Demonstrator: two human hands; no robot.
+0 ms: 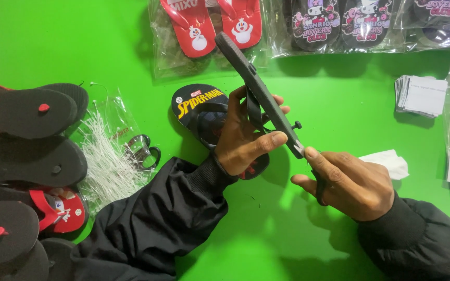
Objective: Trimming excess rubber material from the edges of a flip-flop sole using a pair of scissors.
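Black rubber sandal [256,91] is held tilted on edge above the green surface [339,104] by the left hand [243,140], clamped round its strap, so its end meets the right hand [352,182], closed on scissors [316,179] just beside it.

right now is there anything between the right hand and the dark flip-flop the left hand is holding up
Nothing visible. The left hand grips the dark flip-flop edge-on above the green table, and the right hand has its thumb tip at the sandal's lower end. The gap is bare; the white paper piece lies behind that hand.
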